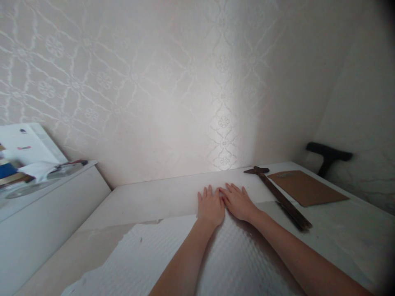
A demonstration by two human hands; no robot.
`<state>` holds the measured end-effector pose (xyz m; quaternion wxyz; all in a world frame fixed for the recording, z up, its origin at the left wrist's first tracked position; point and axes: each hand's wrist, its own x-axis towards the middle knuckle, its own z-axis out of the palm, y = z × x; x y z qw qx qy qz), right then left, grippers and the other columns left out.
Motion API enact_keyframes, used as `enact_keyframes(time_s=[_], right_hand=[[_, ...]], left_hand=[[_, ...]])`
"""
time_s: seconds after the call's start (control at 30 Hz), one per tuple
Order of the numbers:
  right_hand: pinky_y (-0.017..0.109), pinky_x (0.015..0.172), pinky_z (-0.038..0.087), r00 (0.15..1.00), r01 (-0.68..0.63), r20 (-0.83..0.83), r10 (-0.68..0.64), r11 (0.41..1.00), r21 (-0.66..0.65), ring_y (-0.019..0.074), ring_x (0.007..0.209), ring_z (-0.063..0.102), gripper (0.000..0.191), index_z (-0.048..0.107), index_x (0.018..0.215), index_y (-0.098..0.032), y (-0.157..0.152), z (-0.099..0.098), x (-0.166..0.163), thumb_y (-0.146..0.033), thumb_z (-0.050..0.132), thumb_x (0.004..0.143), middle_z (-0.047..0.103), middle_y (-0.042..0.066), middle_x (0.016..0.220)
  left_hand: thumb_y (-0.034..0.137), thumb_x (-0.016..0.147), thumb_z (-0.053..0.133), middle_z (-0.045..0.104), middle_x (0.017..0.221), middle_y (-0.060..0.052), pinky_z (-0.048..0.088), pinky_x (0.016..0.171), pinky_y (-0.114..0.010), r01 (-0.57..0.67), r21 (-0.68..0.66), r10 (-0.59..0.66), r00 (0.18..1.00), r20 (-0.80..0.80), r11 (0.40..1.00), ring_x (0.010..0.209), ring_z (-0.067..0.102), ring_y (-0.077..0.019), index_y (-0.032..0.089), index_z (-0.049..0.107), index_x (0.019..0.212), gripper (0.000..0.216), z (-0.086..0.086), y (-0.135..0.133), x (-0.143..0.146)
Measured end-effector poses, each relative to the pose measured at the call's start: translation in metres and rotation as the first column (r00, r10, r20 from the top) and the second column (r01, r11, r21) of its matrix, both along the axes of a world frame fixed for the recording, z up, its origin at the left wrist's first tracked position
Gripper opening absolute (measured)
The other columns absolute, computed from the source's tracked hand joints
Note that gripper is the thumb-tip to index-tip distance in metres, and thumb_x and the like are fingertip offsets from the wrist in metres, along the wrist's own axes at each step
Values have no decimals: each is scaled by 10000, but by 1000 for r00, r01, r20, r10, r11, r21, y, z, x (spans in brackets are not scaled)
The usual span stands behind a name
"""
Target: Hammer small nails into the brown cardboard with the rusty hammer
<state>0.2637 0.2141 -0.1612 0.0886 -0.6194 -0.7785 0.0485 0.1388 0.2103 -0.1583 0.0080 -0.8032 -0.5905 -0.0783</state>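
Note:
Both my hands lie palm down at the far edge of a white, dimpled sheet [148,242] spread over a white tabletop [148,199]. My left hand [211,206] has its fingers spread and pointing toward the wall. Beside it, my right hand [238,202] rests flat with fingers apart, its thumb side touching the left hand. Neither hand grips anything that I can see. The sheet's left edge looks torn and uneven. Under my forearms part of the sheet is hidden.
Right of my hands lie a hammer [274,191] with a dark handle and a brown clipboard-like board [308,188]. A black T-shaped handle [328,155] stands beyond the right edge. At left, a raised white cabinet [61,213] bears assorted items. A patterned wall [173,102] closes the back.

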Motion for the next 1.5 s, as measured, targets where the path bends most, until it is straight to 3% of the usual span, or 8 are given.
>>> enact_keyframes(time_s=[1.5], right_hand=[[593, 1077, 214, 1000, -4, 27, 4, 1000, 2, 335, 1381, 277, 497, 394, 1434, -187, 1, -2, 1, -275, 265, 962, 329, 164, 1507]], left_hand=[[310, 969, 271, 353, 1485, -170, 244, 1113, -537, -8, -8, 8, 1000, 17, 1000, 1376, 310, -315, 160, 409, 1402, 478, 0, 0, 0]])
